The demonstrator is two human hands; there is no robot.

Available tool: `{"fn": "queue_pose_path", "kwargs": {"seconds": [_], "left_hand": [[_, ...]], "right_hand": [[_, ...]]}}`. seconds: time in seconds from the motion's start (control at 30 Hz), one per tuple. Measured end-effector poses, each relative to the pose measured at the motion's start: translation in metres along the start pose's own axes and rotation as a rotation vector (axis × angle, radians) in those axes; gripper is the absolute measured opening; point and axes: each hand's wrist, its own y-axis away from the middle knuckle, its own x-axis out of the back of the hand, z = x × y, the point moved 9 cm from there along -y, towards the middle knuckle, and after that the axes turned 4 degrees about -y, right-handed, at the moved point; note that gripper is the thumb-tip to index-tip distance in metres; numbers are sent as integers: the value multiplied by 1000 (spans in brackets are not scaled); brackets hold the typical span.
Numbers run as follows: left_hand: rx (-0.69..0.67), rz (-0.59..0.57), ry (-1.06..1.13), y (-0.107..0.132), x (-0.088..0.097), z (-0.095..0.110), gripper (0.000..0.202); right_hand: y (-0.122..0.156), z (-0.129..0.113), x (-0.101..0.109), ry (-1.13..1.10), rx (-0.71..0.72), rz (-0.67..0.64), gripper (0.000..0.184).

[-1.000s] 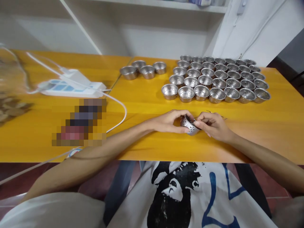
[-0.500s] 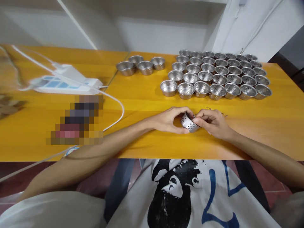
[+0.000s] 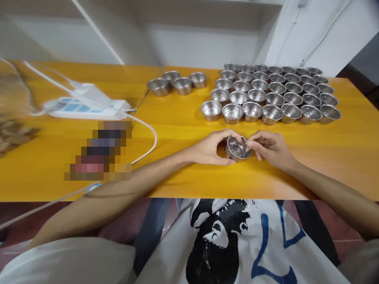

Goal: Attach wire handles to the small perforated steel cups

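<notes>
A small perforated metal cup (image 3: pixel 237 149) is between the fingers of my left hand (image 3: pixel 211 146), thumb on the near side and fingers over the far rim. Its open top faces up and a little toward me, so the holes inside show. At the cup's right rim, my right hand (image 3: pixel 268 149) has thumb and forefinger pinched together. What those fingertips hold is too small to make out. Beyond my hands, several rows of similar perforated cups (image 3: pixel 272 114) stand open side up.
Several more metal cups (image 3: pixel 182 86) stand apart at the back left. A white power strip (image 3: pixel 89 108) with a white cable (image 3: pixel 152 134) lies on the yellow table (image 3: pixel 177 181). Brown pieces (image 3: pixel 14 134) are piled at the far left. A blurred-out patch (image 3: pixel 100 152) hides something.
The cup has turned from tilted, with its side toward me, to more upright with its inside showing. My right fingers shifted slightly right; a thin wire behind them no longer shows.
</notes>
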Motion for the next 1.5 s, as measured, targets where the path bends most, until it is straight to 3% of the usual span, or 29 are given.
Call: {"fn": "queue_pose_path", "kwargs": {"seconds": [0.2,0.3,0.43,0.63,0.77,0.87,0.93,1.07,1.13,1.27,1.5], "left_hand": [[-59,192,-109,2,12,4,60],[-143,219,-231,3,11,16,59],[-199,196,-298,5,6,24,66],[-124,222,-419,3,25,13,56],[-119,290,-570,4,49,7,54],[-114,308,-656,5,53,6,55],[-116,271,-663,4,47,6,52],[-170,195,-646,4,26,6,49],[-196,197,-656,5,22,6,48],[-201,196,-678,6,26,4,44],[-139,234,-733,7,40,1,33]], "right_hand": [[-2,4,13,15,-6,141,35],[-3,19,7,-156,-129,99,56],[-3,26,3,-192,-219,40,54],[-3,11,27,-81,-143,168,40],[0,-6,48,64,-34,248,29],[2,-14,55,220,33,264,23],[3,-21,50,384,120,214,18],[8,-22,10,640,329,-49,22],[11,-18,-4,704,378,-108,25],[10,-14,-7,783,418,-63,27],[3,-17,18,831,415,44,20]]}}
